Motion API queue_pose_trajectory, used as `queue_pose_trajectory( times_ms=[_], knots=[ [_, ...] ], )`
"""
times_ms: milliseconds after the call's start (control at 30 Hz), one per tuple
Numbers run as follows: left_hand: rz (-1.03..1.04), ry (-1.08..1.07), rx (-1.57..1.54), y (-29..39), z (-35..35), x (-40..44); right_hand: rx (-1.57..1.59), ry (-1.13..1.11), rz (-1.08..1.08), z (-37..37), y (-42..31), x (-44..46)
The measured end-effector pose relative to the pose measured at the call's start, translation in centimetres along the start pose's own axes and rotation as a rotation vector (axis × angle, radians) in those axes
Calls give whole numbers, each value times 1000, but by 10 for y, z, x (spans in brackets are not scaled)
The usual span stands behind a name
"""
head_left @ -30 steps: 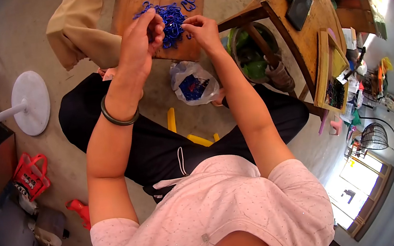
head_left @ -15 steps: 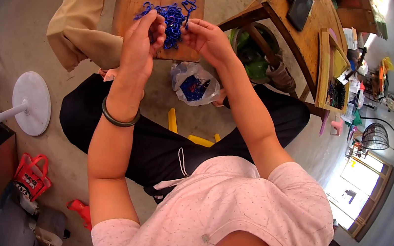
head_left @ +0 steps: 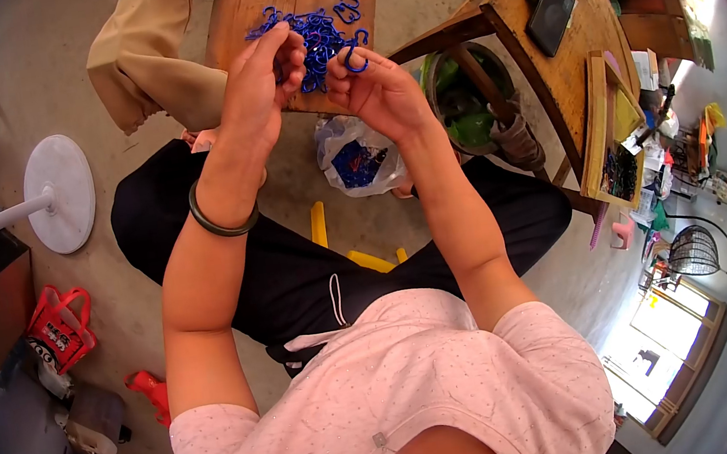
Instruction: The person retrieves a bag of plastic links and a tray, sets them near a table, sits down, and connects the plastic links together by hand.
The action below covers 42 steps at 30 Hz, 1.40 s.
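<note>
Now the half-curled right hand, slightly drawn back, holds one blue S-hook near the hook pile, so this piece seems separated, while the loosely curled left hand hides any contents.

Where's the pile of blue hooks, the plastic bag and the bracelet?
Pile of blue hooks (head_left: 318,38): head view, on its middle.
Plastic bag (head_left: 343,130): head view, on its wall.
Bracelet (head_left: 217,232): head view, on its lower curve.

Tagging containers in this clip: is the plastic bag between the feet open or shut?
Open: the plastic bag has its mouth spread, and blue pieces show inside.
</note>
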<state>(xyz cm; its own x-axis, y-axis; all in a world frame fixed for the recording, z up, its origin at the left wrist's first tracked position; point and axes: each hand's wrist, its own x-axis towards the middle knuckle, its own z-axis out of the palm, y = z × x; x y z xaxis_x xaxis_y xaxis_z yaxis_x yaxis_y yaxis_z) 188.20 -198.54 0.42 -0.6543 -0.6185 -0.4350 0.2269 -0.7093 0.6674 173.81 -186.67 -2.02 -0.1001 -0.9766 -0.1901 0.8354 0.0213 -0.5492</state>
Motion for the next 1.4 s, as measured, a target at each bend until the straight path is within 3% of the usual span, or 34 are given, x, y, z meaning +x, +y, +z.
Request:
queue_pose_trajectory(
  times_ms=[1033, 1400],
  knots=[
    [1, -20, 20, -2, 1, -1, 83, 11, 12, -1, 4, -4],
    [-20, -21, 11, -4, 0, 1, 5, 150, -38, 4, -2, -11]
  ],
)
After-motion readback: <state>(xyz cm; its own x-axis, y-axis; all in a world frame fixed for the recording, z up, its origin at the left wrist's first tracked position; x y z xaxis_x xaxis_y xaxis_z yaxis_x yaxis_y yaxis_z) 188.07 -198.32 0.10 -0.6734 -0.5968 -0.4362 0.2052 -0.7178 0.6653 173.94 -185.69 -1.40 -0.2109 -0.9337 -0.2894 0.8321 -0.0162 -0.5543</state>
